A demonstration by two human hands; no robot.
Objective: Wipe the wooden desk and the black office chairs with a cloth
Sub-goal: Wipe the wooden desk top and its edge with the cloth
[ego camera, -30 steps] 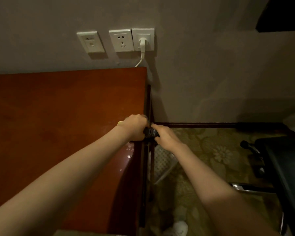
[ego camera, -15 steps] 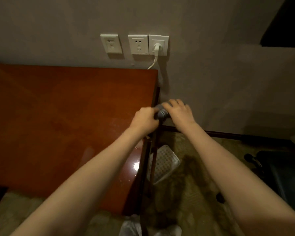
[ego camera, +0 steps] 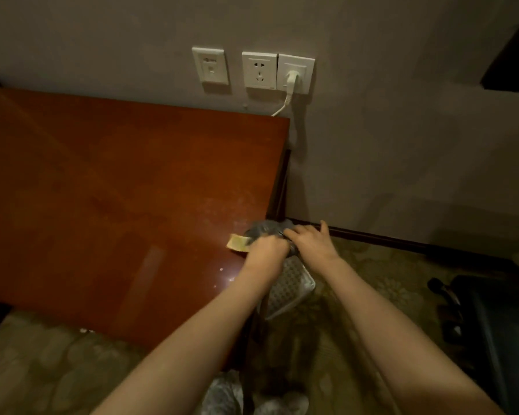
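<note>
Step in hand: wiping right edge of wooden bench (ego camera: 132, 190). Bunched grey cloth (ego camera: 265, 228) sits on that edge. Left hand (ego camera: 265, 250) clenched round cloth; right hand (ego camera: 312, 244) on it, grip unclear. Next, probably: firm sweep along edge, then black office chair (ego camera: 498, 324).

Dim, warm indoor light, grainy and soft throughout. The glossy bench (ego camera: 102, 190) carries a pale glare streak toward eight o'clock. Shadow deepens at four o'clock; straight edges bow near the borders.
</note>
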